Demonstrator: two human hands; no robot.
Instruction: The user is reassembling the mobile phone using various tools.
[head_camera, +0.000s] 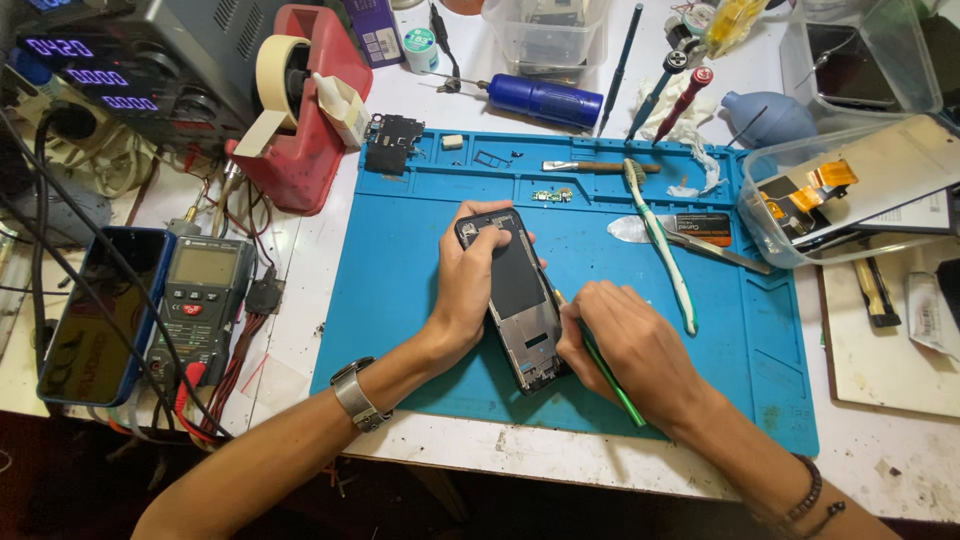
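Plainly, we had the opened phone (518, 300) lying on the blue work mat (400, 290) in the middle of the desk (560, 455), its long axis running away from us and leaning slightly to the left, camera end farthest. Our left hand (468, 290) wrapped the upper left edge, fingers closed around the frame to steady it. Our right hand (625, 350) sat at the lower right edge, fingers pinched shut on a thin green tool (612, 378), whose tip met the phone's right side about halfway down. So the phone lay between both hands, touching each, with the right hand nearer its bottom end.

It looked stripped: back cover off, a dark panel over the upper half, bare grey metal framing below, and a camera cutout at the top corner.

Nearby on the mat lay a white-and-green toothbrush (660, 240), with a multimeter (200, 300) and a dark blue phone (95, 310) off to the left.
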